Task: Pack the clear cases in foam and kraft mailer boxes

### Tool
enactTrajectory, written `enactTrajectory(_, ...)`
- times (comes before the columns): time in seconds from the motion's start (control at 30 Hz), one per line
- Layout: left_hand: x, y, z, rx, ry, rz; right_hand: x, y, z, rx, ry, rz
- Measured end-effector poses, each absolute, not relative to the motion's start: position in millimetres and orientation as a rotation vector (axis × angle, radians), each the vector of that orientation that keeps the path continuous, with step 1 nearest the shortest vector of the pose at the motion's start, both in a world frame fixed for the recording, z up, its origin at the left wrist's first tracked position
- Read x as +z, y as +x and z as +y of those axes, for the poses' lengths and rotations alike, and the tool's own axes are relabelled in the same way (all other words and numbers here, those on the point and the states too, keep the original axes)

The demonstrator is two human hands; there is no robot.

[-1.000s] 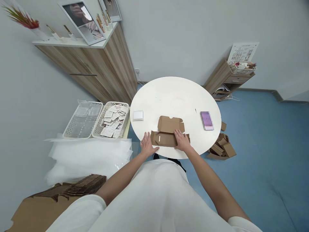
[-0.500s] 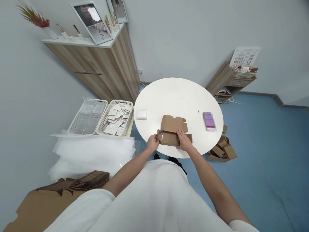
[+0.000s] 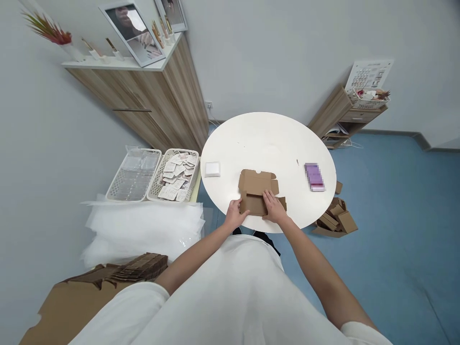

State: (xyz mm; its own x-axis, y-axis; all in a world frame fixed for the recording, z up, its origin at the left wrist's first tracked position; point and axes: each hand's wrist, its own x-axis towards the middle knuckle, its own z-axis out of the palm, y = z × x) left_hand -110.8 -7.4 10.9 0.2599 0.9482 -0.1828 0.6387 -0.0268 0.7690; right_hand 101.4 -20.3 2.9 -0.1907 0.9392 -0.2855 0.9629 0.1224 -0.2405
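Observation:
A brown cardboard box (image 3: 258, 183), partly folded with its lid panel laid back, lies on the round white table (image 3: 268, 139) near the front edge. My left hand (image 3: 235, 214) grips its left end, thumb toward the inside and fingers behind the raised end wall. My right hand (image 3: 273, 207) holds the right part of the box, fingers over the inner fold and thumb at the front wall. A loose flap sticks out beyond the right hand. On the table's left lies a small white square case (image 3: 212, 169); a purple pack (image 3: 314, 177), blurred by pixelation, lies at the right.
Two white baskets, one with clear plastic packs (image 3: 134, 173) and one with paper packets (image 3: 176, 175), stand left of the table. White plastic sheets (image 3: 143, 230) and stacked flat cardboard (image 3: 82, 302) are nearer. Folded boxes (image 3: 336, 218) sit low at the right. A wooden cabinet (image 3: 143, 103) stands behind.
My left hand has moved right and inward, and the left end wall of the box is now folded up. The right hand keeps its place on the box. The view has shifted slightly.

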Motion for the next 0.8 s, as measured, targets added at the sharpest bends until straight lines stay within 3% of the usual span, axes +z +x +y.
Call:
enactTrajectory(0.3,7,-112,11,0.316,1.719,1.614,2,94,-23,-0.579,1.867,2.363)
enactTrajectory(0.6,6,-109,25,-0.131,1.943,1.625,3,94,-26,-0.611,1.819,2.369)
enactTrajectory(0.8,11,-108,23,-0.153,1.95,1.65,4,93,-28,-0.593,1.835,2.368)
